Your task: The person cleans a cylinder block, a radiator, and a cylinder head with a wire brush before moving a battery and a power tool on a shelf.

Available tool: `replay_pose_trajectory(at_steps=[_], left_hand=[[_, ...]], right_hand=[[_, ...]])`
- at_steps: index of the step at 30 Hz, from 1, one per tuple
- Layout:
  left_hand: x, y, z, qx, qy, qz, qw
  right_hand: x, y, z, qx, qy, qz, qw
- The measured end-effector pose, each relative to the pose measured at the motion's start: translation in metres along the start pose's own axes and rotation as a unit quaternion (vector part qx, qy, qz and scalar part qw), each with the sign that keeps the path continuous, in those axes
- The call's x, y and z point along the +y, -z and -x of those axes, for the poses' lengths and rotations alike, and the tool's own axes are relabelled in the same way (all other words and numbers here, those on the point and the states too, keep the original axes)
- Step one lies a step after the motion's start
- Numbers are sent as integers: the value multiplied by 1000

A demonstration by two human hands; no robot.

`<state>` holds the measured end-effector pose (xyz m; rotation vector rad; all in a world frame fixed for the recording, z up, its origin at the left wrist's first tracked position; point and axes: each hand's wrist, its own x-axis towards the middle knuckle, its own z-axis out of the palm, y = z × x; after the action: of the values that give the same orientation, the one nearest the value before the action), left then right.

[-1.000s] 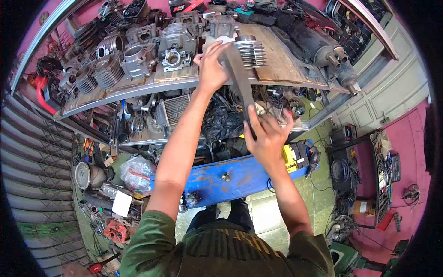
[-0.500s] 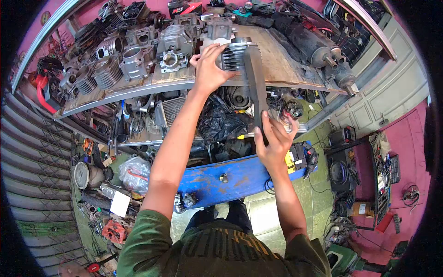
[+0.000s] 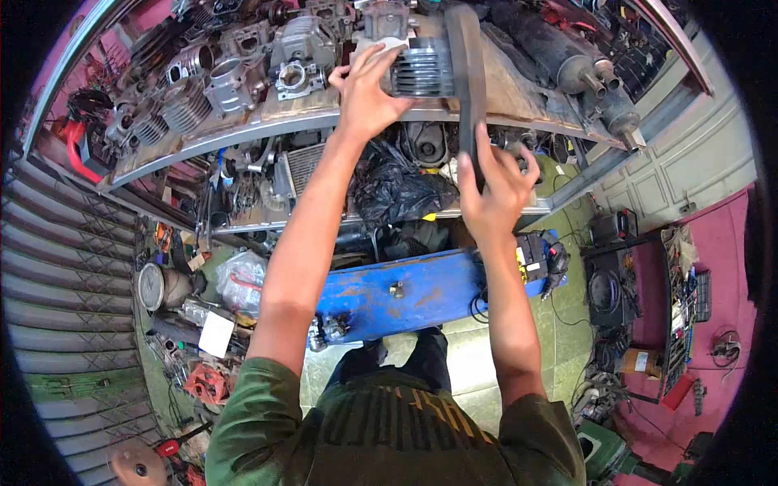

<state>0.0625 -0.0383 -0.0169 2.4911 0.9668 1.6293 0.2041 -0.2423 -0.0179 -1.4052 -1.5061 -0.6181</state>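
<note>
On the upper shelf, a finned engine cylinder (image 3: 423, 74) lies on its side, its fins blurred. Gripping its left end is my left hand (image 3: 369, 95), thumb below and fingers over the top. A long, dark, slightly curved flat tool (image 3: 468, 69) stands against the right side of the cylinder, smeared by motion; its exact kind is hard to make out. My right hand (image 3: 498, 193) holds the tool's near end, with thumb and index finger stretched along it and the other fingers partly curled.
Several metal engine cases (image 3: 237, 85) crowd the wooden shelf on the left. Dark exhaust mufflers (image 3: 559, 61) lie on the right. Below are a black plastic bag (image 3: 397, 190) and a blue bench (image 3: 373, 300) with a carburetor-like part (image 3: 327, 330) on it.
My right hand and the long tool have moved forward, away from me, along the cylinder. My left hand keeps its grip on the cylinder. The whole view has shifted slightly.
</note>
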Motion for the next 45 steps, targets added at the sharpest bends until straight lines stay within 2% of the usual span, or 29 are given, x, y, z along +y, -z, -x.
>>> replay_pose_trajectory(at_steps=[4, 6, 8, 12, 14, 18, 19, 22, 25, 29, 32, 34, 36, 38, 39, 40, 42, 44, 45], left_hand=[[-2, -6, -1, 24, -25, 4, 999], [-1, -6, -5, -12, -24, -21, 999], [2, -7, -9, -8, -23, -26, 999], [5, -8, -11, -19, -27, -44, 999], [5, -6, -15, -39, -9, -67, 997], [-4, -12, -9, -40, -5, -54, 998], [-7, -16, -8, -25, -2, -18, 1000], [-9, -15, -8, -32, -8, -30, 999], [-7, -13, -10, -30, -5, -19, 999], [-3, -9, -6, -37, 7, -23, 999], [1, -8, -7, -14, -24, -46, 999], [3, -8, -9, -10, -25, -38, 999], [10, -5, -12, -38, -1, -85, 996], [6, -6, -12, -39, -6, -89, 995], [6, -5, -10, -39, -2, -82, 996], [4, -7, -9, -39, 1, -75, 996], [2, -8, -8, -41, -2, -73, 996], [3, -10, -8, -18, -2, -40, 999], [4, -12, -7, -5, -2, -39, 999]], right_hand=[[18, -4, 23, -16, 19, 20, 999], [21, 8, 48, -30, 15, 9, 999], [31, 15, 52, -13, 10, -10, 1000], [39, 3, 1, 21, 28, -4, 999], [45, -9, 0, -2, 44, 11, 999], [38, 4, 49, 5, -18, -44, 999], [39, 9, 47, -6, -48, -63, 997], [53, 4, 13, -12, -93, -84, 992], [57, -7, 5, -27, -90, -107, 990], [48, -2, 57, -27, -122, -152, 980], [52, -1, 35, 8, -158, -174, 972], [65, -11, 4, -33, -194, -205, 959], [79, -26, 6, -27, -186, -203, 961], [82, -18, 33, -49, -220, -254, 941], [73, -14, 46, -5, -208, -284, 936], [71, -5, 55, -22, -224, -289, 930], [78, -5, 53, -17, -307, -325, 894], [87, -18, 28, -13, -325, -354, 877], [84, -15, 11, -50, -326, -321, 888]])
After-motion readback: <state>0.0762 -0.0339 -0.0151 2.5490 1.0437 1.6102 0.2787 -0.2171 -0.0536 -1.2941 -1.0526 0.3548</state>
